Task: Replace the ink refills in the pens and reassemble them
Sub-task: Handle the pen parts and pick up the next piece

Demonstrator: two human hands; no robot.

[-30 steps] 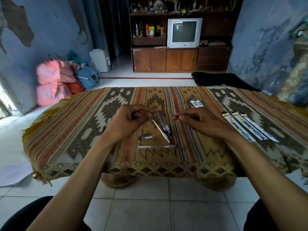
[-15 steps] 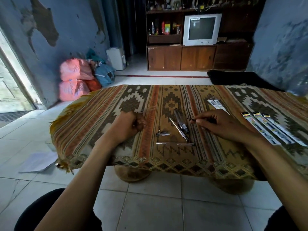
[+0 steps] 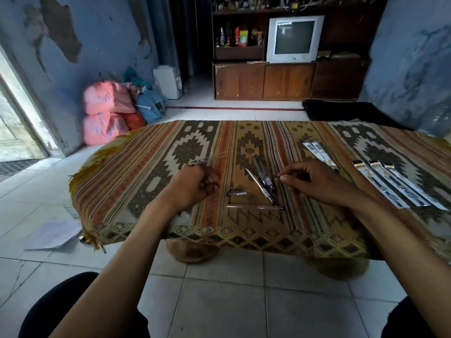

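Peeling blue walls and a dark wooden cabinet with a grey television (image 3: 294, 38) back a low table (image 3: 151, 191) draped in striped, patterned woven cloth. On the cloth the left hand (image 3: 192, 185) is curled around a clear plastic pen barrel (image 3: 207, 159), blurred, that juts up beyond its knuckles. The right hand (image 3: 317, 184) pinches a thin dark ink refill (image 3: 272, 176) at its fingertips. Between both hands lie loose clear pen parts (image 3: 260, 185). Packaged refills in white sleeves (image 3: 395, 185) lie near the right wrist.
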